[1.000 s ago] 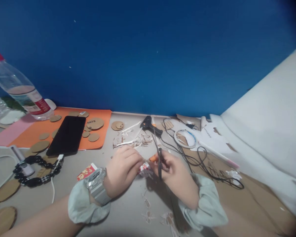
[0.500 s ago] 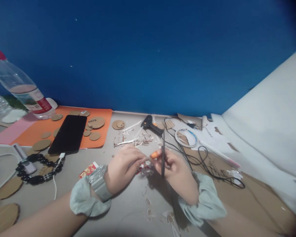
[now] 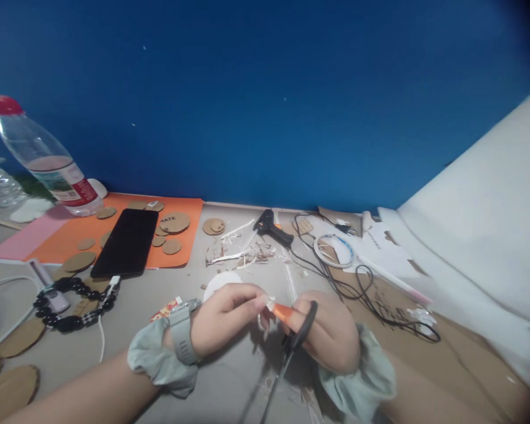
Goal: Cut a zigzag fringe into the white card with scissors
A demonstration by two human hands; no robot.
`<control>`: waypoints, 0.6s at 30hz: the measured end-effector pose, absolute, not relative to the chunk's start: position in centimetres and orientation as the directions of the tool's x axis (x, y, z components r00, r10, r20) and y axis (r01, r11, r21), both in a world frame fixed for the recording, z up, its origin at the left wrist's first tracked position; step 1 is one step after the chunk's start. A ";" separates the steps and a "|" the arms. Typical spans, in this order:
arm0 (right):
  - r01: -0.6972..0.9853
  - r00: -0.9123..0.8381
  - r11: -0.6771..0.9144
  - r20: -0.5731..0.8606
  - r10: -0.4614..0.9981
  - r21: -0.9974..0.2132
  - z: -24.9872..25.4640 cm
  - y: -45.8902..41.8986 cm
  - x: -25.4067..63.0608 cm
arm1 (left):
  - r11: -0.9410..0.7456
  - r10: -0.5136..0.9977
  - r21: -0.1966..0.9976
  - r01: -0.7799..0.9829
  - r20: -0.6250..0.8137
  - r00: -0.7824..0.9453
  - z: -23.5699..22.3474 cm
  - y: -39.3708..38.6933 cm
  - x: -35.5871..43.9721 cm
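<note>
My left hand [image 3: 232,318] is closed, thumb and finger pinching a small white scrap [image 3: 271,302]. Wrapped round a pair of scissors [image 3: 301,333] with a dark handle, my right hand [image 3: 331,327] is closed beside it; the blades slant down towards me. An orange tip [image 3: 283,312] reaches from the right hand to the white scrap, and I cannot tell whether it is worn on a finger or held. Behind my left hand a white disc [image 3: 221,282] is partly hidden. Small cut scraps lie under the hands, blurred.
A black glue gun [image 3: 271,228] lies beyond the hands, its cable [image 3: 362,288] looping right. To the left are a phone [image 3: 126,244], a beaded bracelet [image 3: 73,321], cardboard discs [image 3: 175,222] and a bottle [image 3: 57,171]. A roll of tape [image 3: 334,250] lies at right.
The scissors have swung from upright to blades pointing down towards me. My right hand has turned over and lowered slightly. A white disc now shows behind my left hand.
</note>
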State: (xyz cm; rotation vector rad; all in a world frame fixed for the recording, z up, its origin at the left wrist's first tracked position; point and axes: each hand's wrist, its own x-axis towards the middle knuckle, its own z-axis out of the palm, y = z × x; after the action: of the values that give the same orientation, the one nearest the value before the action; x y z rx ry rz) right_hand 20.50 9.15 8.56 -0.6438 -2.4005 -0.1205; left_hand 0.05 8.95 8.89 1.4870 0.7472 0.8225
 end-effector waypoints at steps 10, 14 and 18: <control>0.482 -0.388 0.376 0.192 0.901 -0.791 9.7 8.3 18.7 | -0.261 0.906 0.944 0.203 0.166 0.389 8.4 9.0 0.0; 0.313 -0.300 0.013 -0.086 0.950 -0.950 10.6 8.6 17.8 | -0.319 0.893 0.902 0.290 0.185 0.410 8.3 8.6 -0.1; 0.294 -0.274 -0.123 -0.207 0.939 -0.948 11.1 8.9 17.5 | -0.335 0.873 0.885 0.324 0.162 0.460 8.2 8.6 -0.1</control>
State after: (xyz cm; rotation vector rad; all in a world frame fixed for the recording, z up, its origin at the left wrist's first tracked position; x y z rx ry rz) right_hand 17.51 8.87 11.08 -1.3864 -1.5669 1.4262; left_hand -0.11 8.56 8.15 1.8772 1.0062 0.8311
